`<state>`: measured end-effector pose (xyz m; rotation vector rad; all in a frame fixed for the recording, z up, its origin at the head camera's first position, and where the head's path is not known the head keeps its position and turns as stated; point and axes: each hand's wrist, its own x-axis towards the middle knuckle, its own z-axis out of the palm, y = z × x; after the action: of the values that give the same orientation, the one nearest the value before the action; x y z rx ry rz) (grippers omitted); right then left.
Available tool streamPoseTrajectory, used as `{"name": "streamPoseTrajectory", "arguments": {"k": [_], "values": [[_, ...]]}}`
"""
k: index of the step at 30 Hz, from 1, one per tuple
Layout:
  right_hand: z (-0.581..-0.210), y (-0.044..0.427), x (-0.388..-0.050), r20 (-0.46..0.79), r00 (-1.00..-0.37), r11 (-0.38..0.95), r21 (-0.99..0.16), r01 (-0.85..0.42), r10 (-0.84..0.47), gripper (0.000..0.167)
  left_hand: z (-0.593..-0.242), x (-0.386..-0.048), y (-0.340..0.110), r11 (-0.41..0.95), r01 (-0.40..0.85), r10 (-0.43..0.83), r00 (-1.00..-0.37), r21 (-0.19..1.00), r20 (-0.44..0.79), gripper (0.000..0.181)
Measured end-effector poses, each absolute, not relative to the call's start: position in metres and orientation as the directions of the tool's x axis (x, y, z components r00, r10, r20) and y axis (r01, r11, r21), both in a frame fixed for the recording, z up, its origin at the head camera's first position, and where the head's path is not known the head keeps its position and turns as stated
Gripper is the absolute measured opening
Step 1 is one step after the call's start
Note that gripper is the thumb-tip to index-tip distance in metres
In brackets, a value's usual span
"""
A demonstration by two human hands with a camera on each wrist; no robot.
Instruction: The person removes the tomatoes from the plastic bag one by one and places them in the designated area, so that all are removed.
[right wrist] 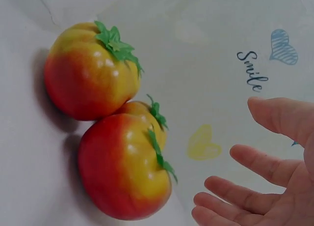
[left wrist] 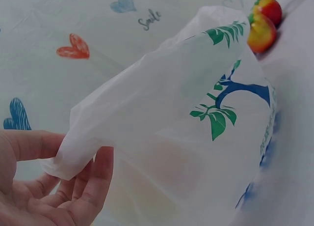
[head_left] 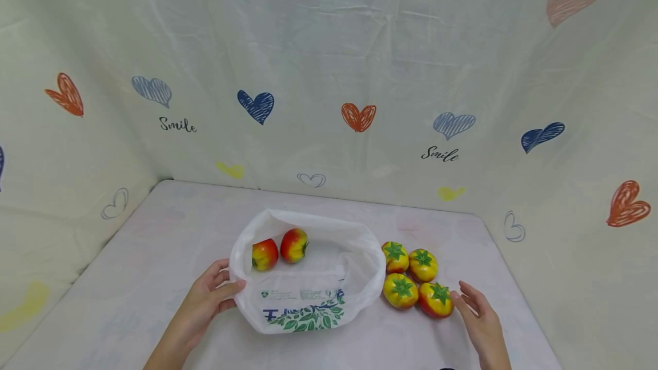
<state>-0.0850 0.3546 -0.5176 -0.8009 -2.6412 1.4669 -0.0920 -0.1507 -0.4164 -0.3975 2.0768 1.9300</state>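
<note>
A white plastic bag (head_left: pixel 308 316) with a printed green-leaf and blue pattern lies on the table, its mouth facing up. My left hand (head_left: pixel 203 301) pinches the bag's left rim between thumb and fingers; the left wrist view shows the pinched edge (left wrist: pixel 73 157). Two red-and-yellow apples (head_left: pixel 295 245) lie inside the bag at the left. Right of the bag sit several glossy red-and-yellow tomato-like fruits (head_left: pixel 401 291) with green star-shaped leaf tops. My right hand (head_left: pixel 480 321), fingers spread and holding nothing, is beside the front-right fruit (right wrist: pixel 125 167).
A pale cloth covers the table (head_left: pixel 154 244). Behind it and at the sides hangs a light curtain (head_left: pixel 308 56) printed with hearts and "Smile". A small dark object (head_left: pixel 447 368) just shows at the bottom edge of the head view.
</note>
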Motion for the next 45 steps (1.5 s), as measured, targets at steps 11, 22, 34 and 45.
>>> {"name": "streamPoseTrajectory", "arguments": {"k": [11,22,34,45], "values": [[-0.416,0.282,-0.058,-0.256,-0.891,0.399,-0.823,0.404,0.374,0.07,-0.418,-0.092,-0.151,0.069,-0.383,-0.012,-0.924,0.921,-0.383,0.055],[-0.41,0.246,-0.06,-0.121,-0.963,0.44,-0.871,0.22,0.241,0.051,-0.418,-0.091,-0.15,0.065,-0.372,-0.009,-0.928,0.926,-0.372,0.053],[-0.414,0.198,-0.07,0.109,-0.994,0.409,-0.908,-0.088,0.03,0.03,-0.419,-0.091,-0.151,0.068,-0.381,-0.012,-0.924,0.922,-0.381,0.054],[-0.393,0.172,-0.086,0.171,-0.985,0.581,-0.8,-0.149,-0.017,0.033,-0.419,-0.09,-0.151,0.062,-0.389,-0.013,-0.921,0.919,-0.389,0.054]]}}
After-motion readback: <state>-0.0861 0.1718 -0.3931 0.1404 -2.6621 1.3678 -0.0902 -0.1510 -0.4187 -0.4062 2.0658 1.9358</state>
